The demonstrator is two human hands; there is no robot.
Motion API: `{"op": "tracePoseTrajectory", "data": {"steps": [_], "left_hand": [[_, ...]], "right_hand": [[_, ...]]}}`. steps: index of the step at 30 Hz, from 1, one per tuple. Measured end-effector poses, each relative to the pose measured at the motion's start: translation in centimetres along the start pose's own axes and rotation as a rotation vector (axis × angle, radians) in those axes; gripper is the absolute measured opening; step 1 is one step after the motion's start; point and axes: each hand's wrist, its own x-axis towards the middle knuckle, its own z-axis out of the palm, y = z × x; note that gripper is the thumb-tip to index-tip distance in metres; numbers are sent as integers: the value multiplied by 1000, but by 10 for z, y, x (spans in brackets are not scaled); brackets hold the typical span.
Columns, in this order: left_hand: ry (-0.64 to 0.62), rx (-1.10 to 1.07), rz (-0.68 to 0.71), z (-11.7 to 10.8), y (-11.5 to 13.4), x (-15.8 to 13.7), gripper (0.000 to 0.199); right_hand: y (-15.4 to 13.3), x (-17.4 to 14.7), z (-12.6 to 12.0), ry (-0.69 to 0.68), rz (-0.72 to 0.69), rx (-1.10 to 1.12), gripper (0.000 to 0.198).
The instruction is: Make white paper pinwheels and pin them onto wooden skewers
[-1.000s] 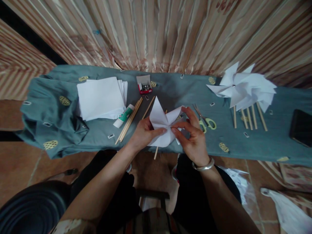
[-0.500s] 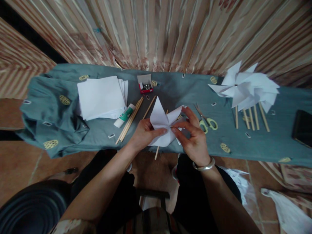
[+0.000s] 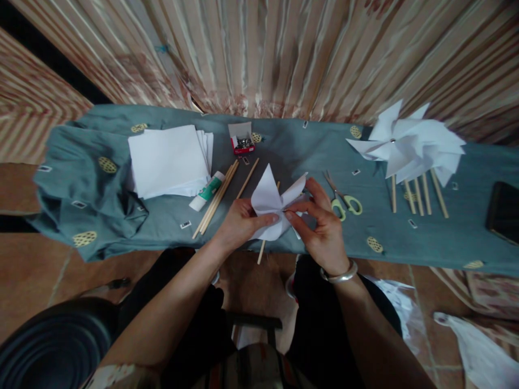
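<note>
A white paper pinwheel (image 3: 265, 197) with folded blades is held over the table's front edge. My left hand (image 3: 240, 222) is closed on its left side, the thumb lying across the paper near the centre. At that centre, my right hand (image 3: 320, 227) pinches a small thin metal piece that looks like a thumbtack (image 3: 284, 211), mostly covered by thumb and forefinger. Beneath the pinwheel lies a wooden stick (image 3: 261, 252), its two ends sticking out. Green-handled scissors (image 3: 344, 201) rest just right of my right hand.
On the cloth-covered table (image 3: 292, 143) are a paper stack (image 3: 168, 162), a glue stick (image 3: 207, 190), several wooden sticks (image 3: 219, 200) and a red box (image 3: 242, 145) of metal tacks. Pinwheels on sticks (image 3: 417, 146) lie at right, near a dark phone-like object (image 3: 505, 210). A black stool (image 3: 57, 346) stands lower left.
The pinwheel has tilted and shifted slightly right, its upper blade now a little lower. Both hands keep their grip in nearly the same place.
</note>
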Motion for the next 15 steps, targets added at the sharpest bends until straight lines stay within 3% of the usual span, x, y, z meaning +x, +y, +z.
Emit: {"op": "tracePoseTrajectory", "data": {"steps": [15], "left_hand": [[-7, -97, -31, 2, -4, -1, 32]], "right_hand": [[0, 0, 2, 14, 17, -31, 7]]}}
